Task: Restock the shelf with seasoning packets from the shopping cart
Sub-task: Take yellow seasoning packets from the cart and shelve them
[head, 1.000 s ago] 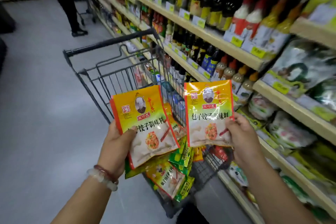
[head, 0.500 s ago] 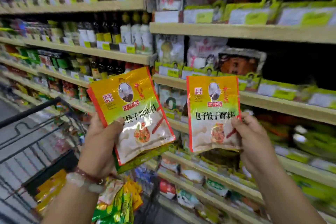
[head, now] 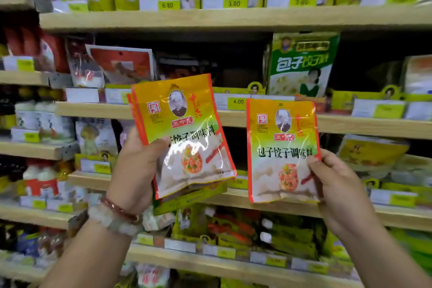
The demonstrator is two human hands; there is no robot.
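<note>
Orange-and-green foil: two lots of seasoning packets are held up side by side, apart, in front of the shelves.
Left hand: the left hand point(head: 138, 168) is raised, palm toward the person, thumb laid across the front and fingers curled behind a stack point(head: 184, 140) of several packets, which tilts with its top leaning left.
Stack edges: a green packet edge and an orange one stick out under and behind the front packet.
Right hand: the right hand point(head: 336, 184) grips a single packet point(head: 281, 152) by its right edge and lower corner, thumb on the front, fingers behind; this packet stands nearly upright.
Wrist: bracelets point(head: 114, 216), one of pale beads and one reddish, sit on the left wrist.
Forearms: both come up from the near bottom corners, bare.
Shelves: pale wooden shelves point(head: 233, 18) run across the whole far side, with yellow-green price tags along their fronts.
Behind the packets: a green bag point(head: 304, 63) with white characters stands on the shelf above the single packet, beside a dark gap to its left; a red pouch point(head: 121, 63) leans further left.
Left side: bottles point(head: 42, 121) with white labels, blurred.
Below: more bags on the lower shelves, too blurred to read.
</note>
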